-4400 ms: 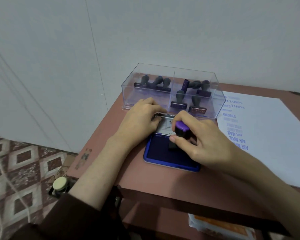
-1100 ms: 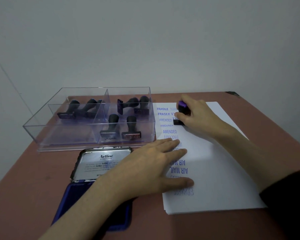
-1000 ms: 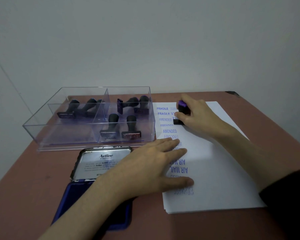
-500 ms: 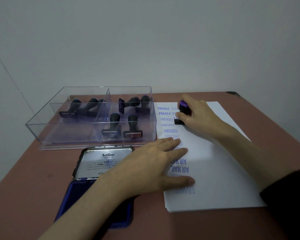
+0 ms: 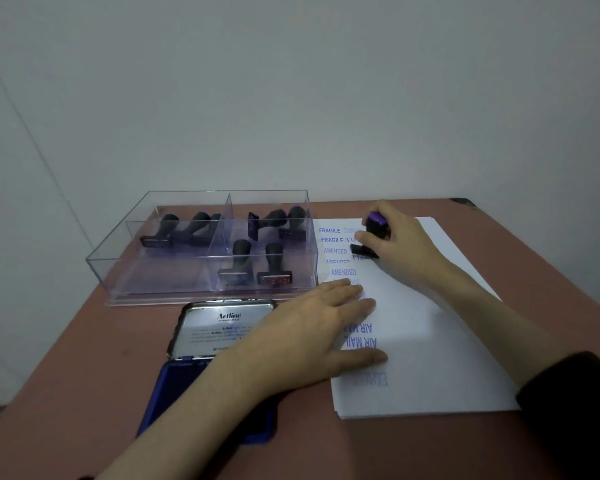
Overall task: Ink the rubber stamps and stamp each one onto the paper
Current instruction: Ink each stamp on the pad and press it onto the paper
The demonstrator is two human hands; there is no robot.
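Observation:
My right hand (image 5: 400, 239) grips a black rubber stamp with a purple cap (image 5: 374, 233), its base just above the white paper (image 5: 440, 323) near the far left part, with a fresh blue mark showing beneath it. Blue prints such as FRAGILE, AMENDED and AIR MAIL run down the paper's left side. My left hand (image 5: 312, 337) lies flat, fingers spread, on the paper's left edge. The open blue Artline ink pad (image 5: 219, 344) sits under my left wrist. A clear plastic box (image 5: 174, 268) holds several black stamps.
The brown table (image 5: 84, 358) stands against a pale wall; its far right corner (image 5: 465, 202) and left edge are in view. The clear box lies at the back left, right behind the ink pad's raised metal lid.
Seconds ago my right hand pressed the stamp on the ink pad; it now holds it over the paper. In the last half second the stamp has lifted slightly, uncovering a new print.

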